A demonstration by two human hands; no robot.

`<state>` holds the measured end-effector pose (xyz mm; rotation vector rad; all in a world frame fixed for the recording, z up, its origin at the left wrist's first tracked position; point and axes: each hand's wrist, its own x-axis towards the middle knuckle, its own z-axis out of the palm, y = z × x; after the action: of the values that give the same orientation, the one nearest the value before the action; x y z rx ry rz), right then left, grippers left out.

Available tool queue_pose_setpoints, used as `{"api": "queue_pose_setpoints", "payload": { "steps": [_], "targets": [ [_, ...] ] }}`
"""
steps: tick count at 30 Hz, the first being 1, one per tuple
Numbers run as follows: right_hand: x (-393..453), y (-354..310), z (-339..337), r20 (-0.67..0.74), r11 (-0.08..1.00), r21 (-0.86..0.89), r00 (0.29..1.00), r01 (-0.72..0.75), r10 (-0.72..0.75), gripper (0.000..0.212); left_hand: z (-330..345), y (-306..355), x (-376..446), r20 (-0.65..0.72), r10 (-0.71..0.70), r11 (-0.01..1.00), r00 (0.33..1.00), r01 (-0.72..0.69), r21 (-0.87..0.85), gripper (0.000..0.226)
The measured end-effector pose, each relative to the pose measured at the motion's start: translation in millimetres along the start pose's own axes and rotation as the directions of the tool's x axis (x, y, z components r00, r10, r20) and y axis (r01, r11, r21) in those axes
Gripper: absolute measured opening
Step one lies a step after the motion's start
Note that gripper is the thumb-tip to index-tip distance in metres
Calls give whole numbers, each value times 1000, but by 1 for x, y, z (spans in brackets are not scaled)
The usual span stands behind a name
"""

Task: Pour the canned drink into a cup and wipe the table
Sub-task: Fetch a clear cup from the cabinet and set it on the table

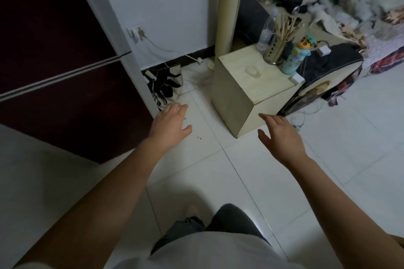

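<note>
A small clear cup (253, 71) stands upright on top of a pale wooden bedside cabinet (244, 102). I see no can in this view. My left hand (171, 123) is stretched out over the white floor tiles, left of the cabinet, fingers relaxed and holding nothing. My right hand (278, 133) reaches forward below the cabinet's near corner, fingers straight and holding nothing. Both hands are well short of the cup.
A clear water bottle (265, 34), a metal utensil holder (276, 50) and a blue cartoon bottle (294, 59) crowd the cabinet's back right. A dark red fridge (54, 61) fills the left. A black-and-white tote bag (165, 85) leans by the wall. A bed (349, 28) lies at right.
</note>
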<state>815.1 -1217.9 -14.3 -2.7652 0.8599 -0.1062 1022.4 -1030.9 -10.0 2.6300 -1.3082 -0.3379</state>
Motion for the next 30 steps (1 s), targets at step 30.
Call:
{"api": "queue_pose_setpoints", "payload": {
  "steps": [30],
  "targets": [
    [334, 144, -9, 76, 929, 74, 931, -363, 358, 48, -4, 44, 448, 210, 283, 958, 936, -288, -6, 61]
  ]
}}
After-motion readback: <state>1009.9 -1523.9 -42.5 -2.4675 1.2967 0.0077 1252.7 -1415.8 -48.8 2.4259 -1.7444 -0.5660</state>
